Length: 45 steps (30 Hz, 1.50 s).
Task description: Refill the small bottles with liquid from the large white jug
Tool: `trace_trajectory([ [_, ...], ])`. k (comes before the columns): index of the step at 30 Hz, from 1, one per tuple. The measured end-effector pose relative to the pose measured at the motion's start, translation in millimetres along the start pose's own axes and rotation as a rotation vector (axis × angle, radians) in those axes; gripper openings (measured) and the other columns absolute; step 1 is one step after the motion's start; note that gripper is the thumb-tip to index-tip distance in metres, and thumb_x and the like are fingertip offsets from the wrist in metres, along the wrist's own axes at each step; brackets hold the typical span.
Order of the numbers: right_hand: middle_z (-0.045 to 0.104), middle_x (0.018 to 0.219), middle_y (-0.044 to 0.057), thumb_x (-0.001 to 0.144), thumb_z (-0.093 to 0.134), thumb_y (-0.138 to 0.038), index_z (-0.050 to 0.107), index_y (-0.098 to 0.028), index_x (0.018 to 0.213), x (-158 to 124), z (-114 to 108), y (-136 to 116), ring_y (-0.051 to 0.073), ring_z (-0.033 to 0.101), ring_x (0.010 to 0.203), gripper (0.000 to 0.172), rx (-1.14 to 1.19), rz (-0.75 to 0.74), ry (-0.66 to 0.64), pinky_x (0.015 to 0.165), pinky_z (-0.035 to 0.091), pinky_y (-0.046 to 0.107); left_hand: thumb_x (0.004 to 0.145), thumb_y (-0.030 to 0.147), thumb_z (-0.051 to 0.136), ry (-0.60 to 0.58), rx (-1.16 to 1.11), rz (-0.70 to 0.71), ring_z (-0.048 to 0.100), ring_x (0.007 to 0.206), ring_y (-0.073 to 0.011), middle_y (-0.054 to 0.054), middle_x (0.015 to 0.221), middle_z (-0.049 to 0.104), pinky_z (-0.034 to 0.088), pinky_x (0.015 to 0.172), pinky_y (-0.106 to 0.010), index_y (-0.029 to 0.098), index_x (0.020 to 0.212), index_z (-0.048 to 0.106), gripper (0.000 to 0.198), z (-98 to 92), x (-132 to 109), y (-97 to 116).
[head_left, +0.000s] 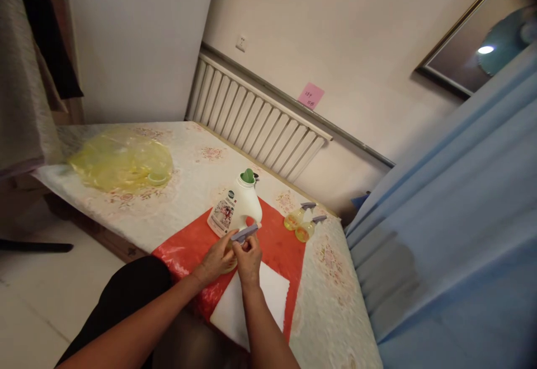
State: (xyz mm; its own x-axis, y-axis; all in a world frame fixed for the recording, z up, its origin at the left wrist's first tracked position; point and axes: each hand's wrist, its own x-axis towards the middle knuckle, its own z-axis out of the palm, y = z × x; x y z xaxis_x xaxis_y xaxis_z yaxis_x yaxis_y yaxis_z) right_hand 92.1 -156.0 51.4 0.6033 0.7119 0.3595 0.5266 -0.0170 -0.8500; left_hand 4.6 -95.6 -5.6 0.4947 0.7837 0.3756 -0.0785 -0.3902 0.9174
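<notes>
Both hands are closed on a spray bottle (245, 233) with a grey-purple trigger head, held over a red plastic sheet (282, 233). My left hand (216, 258) grips it from the left, hiding most of its body. The fingers of my right hand (249, 260) pinch at the trigger head. Just beyond them stands a large white detergent jug (244, 198) with a printed label and a green piece in its mouth. Below my hands lies a white sheet (272, 292) with a ragged right edge.
Two similar spray bottles (305, 230) with yellowish liquid lie at the right. A crumpled yellow plastic bag (121, 159) and a pale green cap (157, 179) rest at the left on the flowered tablecloth (212, 152). A radiator (255, 120) lines the wall; a blue curtain (453, 212) hangs right.
</notes>
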Motion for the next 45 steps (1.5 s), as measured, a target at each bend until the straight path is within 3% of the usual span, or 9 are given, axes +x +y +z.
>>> trace_trajectory([
  [6,0.034,0.058,-0.009,0.066,0.067,-0.031,0.04,-0.025,0.065,-10,21,5,0.013,0.036,0.055,0.027,-0.022,0.127,0.174,0.057,0.034,0.025,0.084,0.022,0.048,-0.029,-0.003,0.005,0.062,0.11,-0.0237,-0.011,0.121,0.066,0.049,0.096,-0.039,0.018,0.133,0.047,0.05,-1.1,-1,5],
  [12,0.039,0.058,-0.008,0.069,0.064,-0.03,0.049,-0.022,0.063,-5,2,4,0.012,0.041,0.055,0.018,0.03,0.041,-0.03,0.055,0.036,0.023,0.079,0.018,0.05,-0.003,0.02,-0.005,0.059,0.117,-0.0255,-0.013,0.127,0.063,0.043,0.102,-0.044,0.017,0.132,0.048,0.053,-2.1,0,-1],
  [16,0.042,0.061,-0.007,0.07,0.062,-0.029,0.046,-0.022,0.056,-1,-11,4,0.012,0.042,0.059,0.022,0.055,-0.031,-0.114,0.058,0.037,0.023,0.079,0.017,0.051,0.007,0.027,-0.011,0.058,0.117,-0.0263,-0.014,0.127,0.063,0.042,0.103,-0.046,0.019,0.131,0.049,0.053,-1.0,-1,-3],
  [26,0.034,0.054,-0.011,0.064,0.068,-0.033,0.047,-0.023,0.068,-8,18,12,0.011,0.034,0.051,0.023,0.05,0.131,0.098,0.051,0.034,0.022,0.081,0.019,0.049,-0.009,0.008,0.009,0.061,0.113,-0.0237,-0.011,0.124,0.065,0.046,0.1,-0.039,0.019,0.128,0.051,0.047,-2.0,-1,5],
  [31,0.034,0.054,-0.011,0.065,0.067,-0.03,0.052,-0.022,0.069,-7,12,11,0.011,0.035,0.05,0.018,0.058,0.115,0.032,0.051,0.034,0.022,0.081,0.019,0.05,-0.01,0.009,-0.008,0.063,0.108,-0.0233,-0.011,0.12,0.067,0.048,0.096,-0.039,0.018,0.128,0.05,0.047,-2.5,-2,6],
  [36,0.034,0.053,-0.009,0.069,0.064,-0.03,0.047,-0.022,0.056,-4,-3,7,0.011,0.037,0.052,0.022,0.076,0.04,-0.083,0.053,0.034,0.022,0.081,0.02,0.05,0.003,0.013,-0.017,0.063,0.108,-0.0242,-0.014,0.122,0.066,0.049,0.095,-0.04,0.017,0.13,0.047,0.049,-0.1,-3,0],
  [45,0.032,0.053,-0.011,0.067,0.068,-0.032,0.059,-0.02,0.074,-9,14,13,0.012,0.034,0.051,0.016,0.05,0.13,0.068,0.053,0.034,0.024,0.079,0.018,0.05,0.001,0.041,-0.009,0.065,0.103,-0.0243,-0.011,0.116,0.069,0.05,0.091,-0.039,0.017,0.126,0.052,0.047,-2.4,-1,2],
])
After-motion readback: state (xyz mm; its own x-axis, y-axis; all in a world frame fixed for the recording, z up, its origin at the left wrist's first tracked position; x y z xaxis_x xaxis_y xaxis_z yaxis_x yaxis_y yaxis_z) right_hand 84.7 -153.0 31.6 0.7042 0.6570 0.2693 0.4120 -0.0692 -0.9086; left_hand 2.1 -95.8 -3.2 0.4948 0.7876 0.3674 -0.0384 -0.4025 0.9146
